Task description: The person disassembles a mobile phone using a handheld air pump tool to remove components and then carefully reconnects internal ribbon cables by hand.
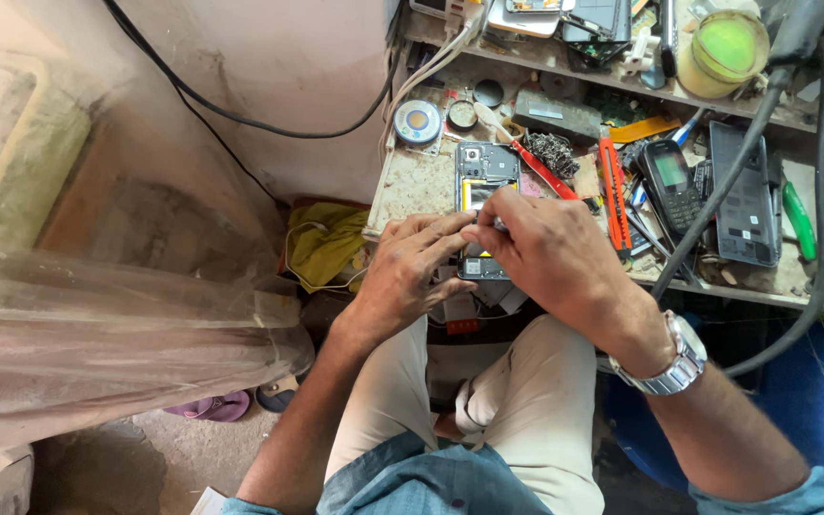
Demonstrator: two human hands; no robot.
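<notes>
An opened smartphone (484, 172) with its back cover off lies on the small workbench (414, 181), its inner boards and a yellow part showing. My left hand (412, 267) rests on the phone's lower left side, fingers curled against it. My right hand (544, 250), with a metal watch on its wrist, covers the phone's lower middle, fingertips pinched together over the inside. Whether a small part sits between the fingertips is hidden. A red-handled tool (538, 167) lies just right of the phone.
Crowding the bench's right side are an old keypad phone (671, 181), a dark phone cover (744, 195), an orange-handled tool (612, 186) and a green screwdriver (799, 221). A round solder tin (418, 121) sits at the back left. Black cables (765, 124) hang across. Yellow cloth (324, 243) lies below the bench.
</notes>
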